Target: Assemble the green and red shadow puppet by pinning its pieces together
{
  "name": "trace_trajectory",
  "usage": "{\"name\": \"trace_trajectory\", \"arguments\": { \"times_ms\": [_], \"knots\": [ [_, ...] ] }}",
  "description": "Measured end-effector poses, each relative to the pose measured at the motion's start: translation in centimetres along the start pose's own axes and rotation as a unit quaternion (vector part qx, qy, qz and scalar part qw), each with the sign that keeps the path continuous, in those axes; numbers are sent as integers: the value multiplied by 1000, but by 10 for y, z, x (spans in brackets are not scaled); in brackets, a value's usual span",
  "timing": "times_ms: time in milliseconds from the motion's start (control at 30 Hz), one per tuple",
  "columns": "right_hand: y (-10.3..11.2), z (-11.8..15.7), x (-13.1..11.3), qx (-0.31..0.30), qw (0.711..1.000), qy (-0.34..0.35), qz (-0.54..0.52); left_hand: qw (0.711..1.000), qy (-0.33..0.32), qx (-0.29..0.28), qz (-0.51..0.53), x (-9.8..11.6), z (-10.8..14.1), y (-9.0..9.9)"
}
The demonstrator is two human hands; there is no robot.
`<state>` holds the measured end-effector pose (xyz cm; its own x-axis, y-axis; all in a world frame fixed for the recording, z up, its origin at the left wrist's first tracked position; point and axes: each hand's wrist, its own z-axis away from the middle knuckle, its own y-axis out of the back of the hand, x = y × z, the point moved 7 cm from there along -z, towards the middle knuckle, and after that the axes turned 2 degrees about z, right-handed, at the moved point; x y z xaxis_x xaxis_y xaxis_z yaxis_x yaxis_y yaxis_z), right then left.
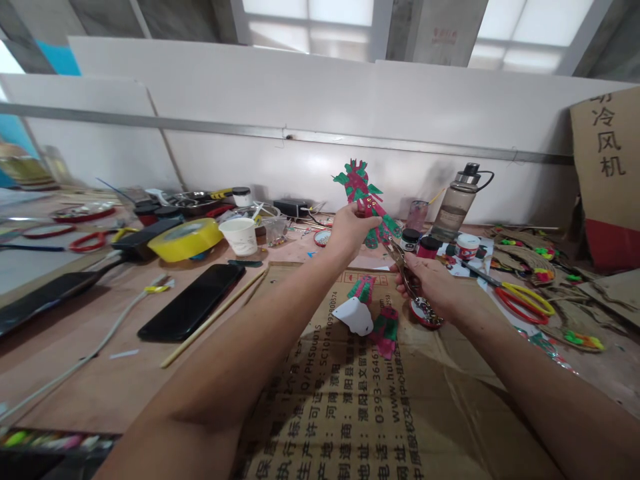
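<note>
Raised above the cardboard sheet (450, 393), my left hand (350, 225) pinches a red and green painted paper figure (357, 181) with small shiny metal dots on it. In my right hand (429, 281) is a pair of metal pliers (406, 267), gripped by the handles. Its jaws reach the figure's lower right part; whether they bite on it I cannot tell. Loose cut-outs lie on the cardboard below: a white piece (354, 316), a green and red piece (385, 330) and a smaller painted piece (362, 288). Under my right hand sits a red-rimmed lid (425, 315) of small metal bits.
To the left are a black phone (193, 302), a wooden stick (215, 318), yellow tape (186, 239) and a paper cup (239, 237). Paint jars (427, 247), a water bottle (454, 205) and scissors (520, 300) stand or lie at right. A white panel (350, 100) rises behind.
</note>
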<state>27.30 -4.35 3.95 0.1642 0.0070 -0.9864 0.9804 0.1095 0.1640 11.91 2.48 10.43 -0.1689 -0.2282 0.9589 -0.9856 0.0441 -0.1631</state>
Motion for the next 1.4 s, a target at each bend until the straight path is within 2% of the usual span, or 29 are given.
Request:
{"name": "trace_trajectory", "arguments": {
  "times_ms": [500, 867, 967, 1133, 1267, 1400],
  "knots": [
    [1, 0, 1, 26, 1000, -13, -9, 999, -2, -18, 27, -7, -6, -2],
    [-3, 7, -13, 55, 994, -15, 92, 999, 2, -14, 38, -6, -4, -3],
    [-4, 7, -16, 53, 992, 12, 114, 999, -2, -19, 44, -5, -3, -3],
    [-1, 0, -18, 65, 974, 99, 195, 998, -9, -22, 51, -5, -2, -4],
    [3, -4, -17, 90, 953, 105, 270, 998, -27, -16, 54, -2, -2, -4],
    [3, -4, -21, 101, 944, 122, 291, 997, -30, -15, 63, 2, 1, -5]
  ]
}}
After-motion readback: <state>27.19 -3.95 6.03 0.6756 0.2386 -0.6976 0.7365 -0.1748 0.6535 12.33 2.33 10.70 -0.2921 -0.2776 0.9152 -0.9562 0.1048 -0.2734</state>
